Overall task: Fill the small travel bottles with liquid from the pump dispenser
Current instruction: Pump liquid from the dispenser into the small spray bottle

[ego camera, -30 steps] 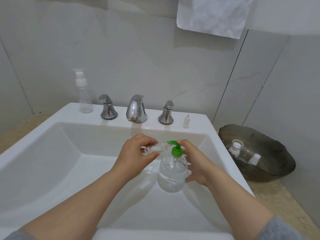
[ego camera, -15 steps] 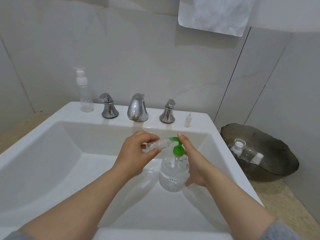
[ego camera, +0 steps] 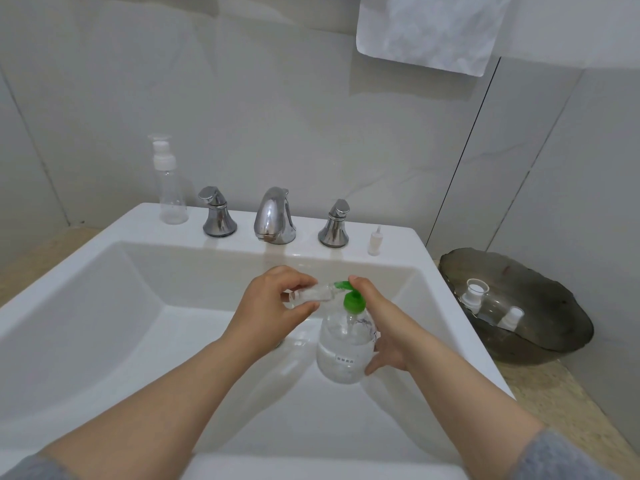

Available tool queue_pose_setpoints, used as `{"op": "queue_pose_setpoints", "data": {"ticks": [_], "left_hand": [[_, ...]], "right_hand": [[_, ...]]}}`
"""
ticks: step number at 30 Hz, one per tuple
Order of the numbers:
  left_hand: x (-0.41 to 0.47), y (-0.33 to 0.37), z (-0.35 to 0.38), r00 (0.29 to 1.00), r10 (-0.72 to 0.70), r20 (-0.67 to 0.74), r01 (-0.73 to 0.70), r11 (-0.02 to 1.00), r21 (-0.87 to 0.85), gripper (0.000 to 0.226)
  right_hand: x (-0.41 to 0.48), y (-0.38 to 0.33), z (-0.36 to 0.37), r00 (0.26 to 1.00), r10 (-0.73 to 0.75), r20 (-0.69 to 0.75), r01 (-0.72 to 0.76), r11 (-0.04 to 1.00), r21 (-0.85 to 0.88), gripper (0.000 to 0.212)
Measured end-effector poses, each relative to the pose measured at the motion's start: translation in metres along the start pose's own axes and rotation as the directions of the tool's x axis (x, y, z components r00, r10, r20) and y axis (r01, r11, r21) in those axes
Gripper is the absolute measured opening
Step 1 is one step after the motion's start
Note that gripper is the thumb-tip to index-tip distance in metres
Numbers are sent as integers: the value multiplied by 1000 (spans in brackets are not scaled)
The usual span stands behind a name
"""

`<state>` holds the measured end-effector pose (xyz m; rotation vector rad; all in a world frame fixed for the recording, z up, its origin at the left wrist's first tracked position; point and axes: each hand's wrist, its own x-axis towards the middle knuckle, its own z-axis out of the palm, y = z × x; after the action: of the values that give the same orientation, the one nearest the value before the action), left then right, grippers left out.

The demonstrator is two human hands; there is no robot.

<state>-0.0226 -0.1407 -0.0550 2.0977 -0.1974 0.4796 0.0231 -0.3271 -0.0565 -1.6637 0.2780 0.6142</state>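
L hand [ego camera: 273, 308] fingers pinch the small bottle [ego camera: 313, 294] at the green spout [ego camera: 341, 285]. R hand [ego camera: 388, 330] fingers grip the pump bottle [ego camera: 341, 355] over the sink [ego camera: 104, 271], 1 on top.

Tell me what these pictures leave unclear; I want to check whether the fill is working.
All in the head view:
- small travel bottle: its level and mouth are covered by fingers of the left hand and the green nozzle.
- liquid flow: clear liquid, too small to see.
- pump dispenser: label print too small.
- right hand: palm turned out of sight against the dispenser.
- towel: cut off by the top edge.
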Motion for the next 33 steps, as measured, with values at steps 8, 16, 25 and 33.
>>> {"op": "queue_pose_setpoints", "data": {"ticks": [8, 16, 25, 33], "left_hand": [[0, 4, -1, 1000, -3, -24, 3, 1000, -17, 28], [3, 5, -1, 999, 13, -51, -14, 1000, -23, 29], [0, 7, -1, 999, -18, -39, 16, 999, -46, 28], [-1, 3, 0, 1000, -14, -7, 14, 999, -46, 27]], "right_hand": [[-6, 0, -3, 999, 25, 24, -24, 1000, -11, 87], [-13, -3, 2, 1000, -16, 26, 16, 1000, 10, 88], [-10, -4, 4, 999, 38, -9, -38, 999, 14, 83], [-7, -3, 6, 999, 22, -42, -22, 1000, -16, 78]]}}
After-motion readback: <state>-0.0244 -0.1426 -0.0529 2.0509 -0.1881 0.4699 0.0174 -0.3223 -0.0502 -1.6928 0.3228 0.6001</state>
